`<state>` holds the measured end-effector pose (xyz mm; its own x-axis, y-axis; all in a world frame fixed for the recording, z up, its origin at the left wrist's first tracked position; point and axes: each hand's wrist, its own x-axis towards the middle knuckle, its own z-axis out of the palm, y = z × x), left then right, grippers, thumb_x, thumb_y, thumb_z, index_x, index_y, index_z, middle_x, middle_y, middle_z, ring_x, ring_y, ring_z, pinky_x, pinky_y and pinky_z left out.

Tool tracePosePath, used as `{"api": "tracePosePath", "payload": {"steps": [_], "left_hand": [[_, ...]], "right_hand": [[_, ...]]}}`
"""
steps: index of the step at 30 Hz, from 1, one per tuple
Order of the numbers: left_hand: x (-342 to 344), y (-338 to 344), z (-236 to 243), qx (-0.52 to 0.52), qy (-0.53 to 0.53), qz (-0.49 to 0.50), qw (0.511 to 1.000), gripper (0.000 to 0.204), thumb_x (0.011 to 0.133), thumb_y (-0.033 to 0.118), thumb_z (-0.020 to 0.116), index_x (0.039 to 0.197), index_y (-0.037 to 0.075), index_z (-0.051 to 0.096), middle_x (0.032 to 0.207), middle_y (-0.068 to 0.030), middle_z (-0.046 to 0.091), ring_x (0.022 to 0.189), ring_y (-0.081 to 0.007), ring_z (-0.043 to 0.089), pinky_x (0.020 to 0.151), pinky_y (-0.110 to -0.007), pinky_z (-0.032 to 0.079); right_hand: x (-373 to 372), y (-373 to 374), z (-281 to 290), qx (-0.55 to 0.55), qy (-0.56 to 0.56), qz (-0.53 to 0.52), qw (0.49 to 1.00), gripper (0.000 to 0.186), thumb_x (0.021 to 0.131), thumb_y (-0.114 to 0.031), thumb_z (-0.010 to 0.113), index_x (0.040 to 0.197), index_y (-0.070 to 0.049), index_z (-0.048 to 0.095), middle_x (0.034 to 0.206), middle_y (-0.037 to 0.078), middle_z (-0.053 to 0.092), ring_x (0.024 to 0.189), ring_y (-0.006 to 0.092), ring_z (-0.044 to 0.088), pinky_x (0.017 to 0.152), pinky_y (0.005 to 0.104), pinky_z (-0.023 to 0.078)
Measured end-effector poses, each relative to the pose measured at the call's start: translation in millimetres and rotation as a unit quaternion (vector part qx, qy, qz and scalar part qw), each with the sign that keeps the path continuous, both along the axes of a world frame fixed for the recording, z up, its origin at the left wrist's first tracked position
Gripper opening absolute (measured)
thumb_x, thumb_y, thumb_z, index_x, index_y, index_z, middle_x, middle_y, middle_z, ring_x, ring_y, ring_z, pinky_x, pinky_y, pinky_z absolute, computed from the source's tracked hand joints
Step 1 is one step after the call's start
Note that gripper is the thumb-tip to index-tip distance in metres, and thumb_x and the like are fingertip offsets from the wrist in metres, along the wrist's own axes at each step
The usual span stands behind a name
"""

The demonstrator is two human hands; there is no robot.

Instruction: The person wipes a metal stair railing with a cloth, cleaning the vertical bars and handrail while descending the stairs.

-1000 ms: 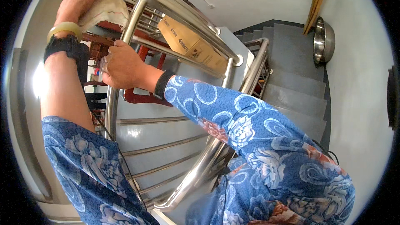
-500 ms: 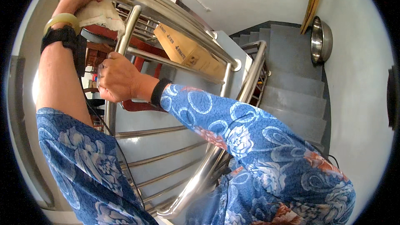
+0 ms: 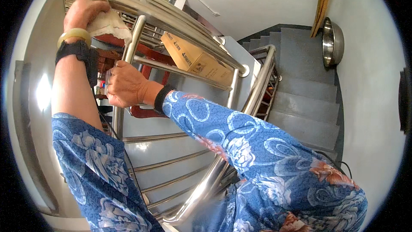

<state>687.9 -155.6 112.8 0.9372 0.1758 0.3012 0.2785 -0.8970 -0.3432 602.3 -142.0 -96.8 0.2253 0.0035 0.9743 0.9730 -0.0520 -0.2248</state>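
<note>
Wears a blue flowered sleeve on each arm, with a black wristband (image 3: 162, 98) on the right and a pale bangle (image 3: 74, 36) beside a dark strap (image 3: 73, 52) on the left. Clasps an upright steel post (image 3: 134, 38) with the right hand (image 3: 128, 85), in a closed grip below its top end. Holds a cream cloth (image 3: 110, 25) bunched in the narrow grip of the left hand (image 3: 83, 13), at the upper-left end of a thick steel handrail (image 3: 171, 28); cannot tell about any hold on metal beneath. Looks past the rails onto part of a red wooden frame (image 3: 150, 112), then onto a brown cardboard box (image 3: 195, 62). Farther right, looks onto grey stairs (image 3: 300, 99), with a shiny metal basin (image 3: 333, 43) by the white wall (image 3: 371, 99) and brown poles (image 3: 324, 4) near it.
</note>
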Motion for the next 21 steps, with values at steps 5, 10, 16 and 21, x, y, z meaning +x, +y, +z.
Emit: {"api": "tracePosePath", "payload": {"steps": [5,10,16,21], "left_hand": [[0,0,-7,0.143,-0.044,0.017,0.989,0.049,0.069,0.044,0.066,0.091,0.0,0.07,0.082,-0.0194,0.069,0.077,-0.0288,0.069,0.073,-0.037,0.052],[1,-1,-15,0.17,-0.044,0.023,0.984,0.049,0.068,0.042,0.067,0.093,0.0,0.07,0.087,-0.0211,0.068,0.083,-0.0304,0.068,0.077,-0.039,0.051],[0,0,-12,0.155,-0.027,0.005,0.987,0.047,0.067,0.039,0.066,0.092,-0.001,0.069,0.084,-0.02,0.068,0.08,-0.0299,0.068,0.075,-0.038,0.051],[1,5,-7,0.147,-0.009,-0.01,0.989,0.046,0.067,0.038,0.066,0.092,-0.001,0.069,0.084,-0.0197,0.068,0.08,-0.0304,0.067,0.075,-0.038,0.051]], "right_hand": [[0,4,-1,0.028,-0.001,-0.01,1.0,0.019,0.061,-0.026,0.059,0.047,-0.014,0.057,0.051,0.003,0.053,0.06,0.0209,0.053,0.067,0.0358,0.039],[0,4,-4,-0.012,0.019,-0.019,1.0,0.021,0.064,-0.027,0.058,0.048,-0.013,0.058,0.053,0.003,0.056,0.062,0.0206,0.052,0.07,0.0358,0.039],[0,10,-4,-0.004,0.026,-0.015,1.0,0.023,0.068,-0.028,0.057,0.05,-0.014,0.059,0.055,0.003,0.058,0.063,0.0202,0.053,0.073,0.0353,0.038],[2,14,-3,0.01,0.016,-0.009,1.0,0.023,0.069,-0.028,0.056,0.051,-0.014,0.06,0.057,0.002,0.058,0.063,0.0203,0.053,0.073,0.0358,0.038]]}}
